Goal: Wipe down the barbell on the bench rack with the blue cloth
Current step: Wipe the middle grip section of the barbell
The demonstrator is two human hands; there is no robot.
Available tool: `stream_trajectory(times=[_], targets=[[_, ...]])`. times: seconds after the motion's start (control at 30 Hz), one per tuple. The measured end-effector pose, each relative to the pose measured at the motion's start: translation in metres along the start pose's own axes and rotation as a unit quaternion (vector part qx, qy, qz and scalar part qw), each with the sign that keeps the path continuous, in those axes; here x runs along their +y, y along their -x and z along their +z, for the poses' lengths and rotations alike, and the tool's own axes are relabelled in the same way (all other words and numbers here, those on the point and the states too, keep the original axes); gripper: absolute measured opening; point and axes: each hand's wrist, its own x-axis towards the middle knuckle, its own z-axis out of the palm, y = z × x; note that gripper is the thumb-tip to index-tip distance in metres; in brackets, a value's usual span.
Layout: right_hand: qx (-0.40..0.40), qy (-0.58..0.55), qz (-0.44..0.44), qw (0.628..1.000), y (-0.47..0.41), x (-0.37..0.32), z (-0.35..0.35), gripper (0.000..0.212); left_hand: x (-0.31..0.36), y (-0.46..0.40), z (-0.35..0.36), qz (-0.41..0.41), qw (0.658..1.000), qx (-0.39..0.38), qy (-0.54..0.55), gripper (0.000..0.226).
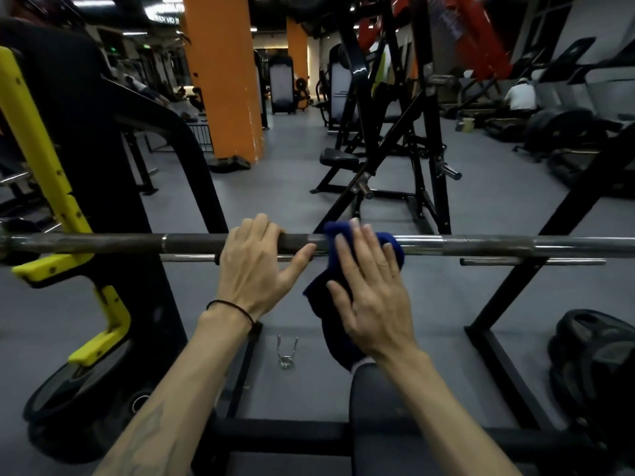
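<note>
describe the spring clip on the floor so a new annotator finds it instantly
Find the barbell crossing the frame. Below the left hand gripping it, on grey floor beside the bench pad, lies the spring clip: the only small silver wire coil with two prongs.

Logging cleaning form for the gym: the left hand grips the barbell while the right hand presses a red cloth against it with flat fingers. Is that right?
Nearly. The cloth is blue, not red, as the head view shows. The rest holds: the left hand grips the barbell while the right hand presses the cloth against it with flat fingers.
</note>
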Motion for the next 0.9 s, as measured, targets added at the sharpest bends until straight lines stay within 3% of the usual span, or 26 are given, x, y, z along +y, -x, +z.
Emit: stream_trajectory(times=[0.1, 0.2, 0.3, 0.43, 0.5, 0.63, 0.7, 0.83, 0.9], targets=[[0.073, -0.060, 0.141, 0.986, -0.001, -0.015, 0.003, 0.063, -0.001, 0.002, 0.005, 0.004, 1.000, 0.023, 0.000, 0.055], [0.037, -0.082, 0.084, 0.992, -0.009, -0.046, 0.014, 0.067, -0.002, 0.002, 0.006, 0.013, 1.000, 0.027, -0.002, 0.058], [0.020, -0.055, 0.006, 0.998, 0.001, -0.017, 0.008, 0.063, -0.001, 0.006, 0.009, 0.014, 0.999, 0.036, -0.013, 0.059], [0.098, -0.046, 0.131, 0.985, 0.015, 0.010, -0.004, 0.061, 0.003, 0.013, 0.017, 0.006, 0.996, 0.082, -0.036, 0.051], [0.088, -0.081, 0.155, 0.981, 0.007, -0.010, 0.003, 0.065, 0.009, 0.018, 0.020, 0.018, 0.994, 0.087, -0.057, 0.046], [0.010, -0.021, -0.024, 0.999, 0.007, -0.012, 0.010, 0.064, 0.021, 0.022, 0.028, 0.045, 0.994, 0.081, -0.048, 0.046], [0.029, 0.026, -0.043, 0.998, 0.011, 0.017, 0.004, 0.061, 0.020, 0.017, 0.031, 0.036, 0.995, 0.084, -0.030, 0.043], [0.123, -0.017, 0.116, 0.985, 0.018, 0.022, 0.004, 0.061, 0.012, 0.013, 0.040, 0.049, 0.990, 0.126, -0.046, 0.047], [0.119, -0.052, 0.134, 0.982, 0.005, -0.005, 0.015, 0.065, 0.014, 0.007, 0.040, 0.055, 0.987, 0.145, -0.047, 0.049]])
